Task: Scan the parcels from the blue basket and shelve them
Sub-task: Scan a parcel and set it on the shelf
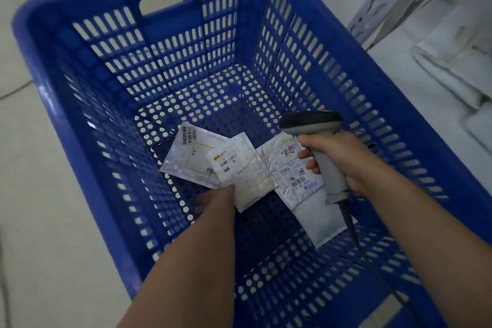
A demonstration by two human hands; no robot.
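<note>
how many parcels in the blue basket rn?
3, all on the basket floor: left parcel; middle parcel overlapping it, held by the left hand; right parcel under the scanner. Any beneath them would be hidden.

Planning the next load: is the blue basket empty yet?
Not empty. Three white parcels lie overlapping on the blue basket floor; the left hand holds the middle parcel, the right hand the scanner.

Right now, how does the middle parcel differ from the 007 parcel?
The middle parcel is smaller, overlaps its neighbours, and the left hand holds its near edge; the 007 parcel is longer, partly beneath it, under the right hand with the scanner. Both are white mailers, labels up, in the blue basket.
</note>
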